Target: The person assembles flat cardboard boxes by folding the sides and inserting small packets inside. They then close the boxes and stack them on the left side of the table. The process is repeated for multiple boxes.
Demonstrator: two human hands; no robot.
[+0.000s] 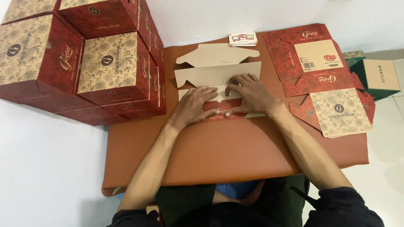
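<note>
Two hands, left hand (194, 106) and right hand (251, 93), press flat with fingers spread on the unfolded carton (216, 73), its long axis running left to right, flaps far of the fingertips

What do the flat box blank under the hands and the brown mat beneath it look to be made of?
Box blank: printed cardboard, it seems, with a matte plain tan inside, cut flaps and a red printed edge by the left hand and right hand. Brown mat: likely faux leather or vinyl, smooth with a faint sheen.
</note>
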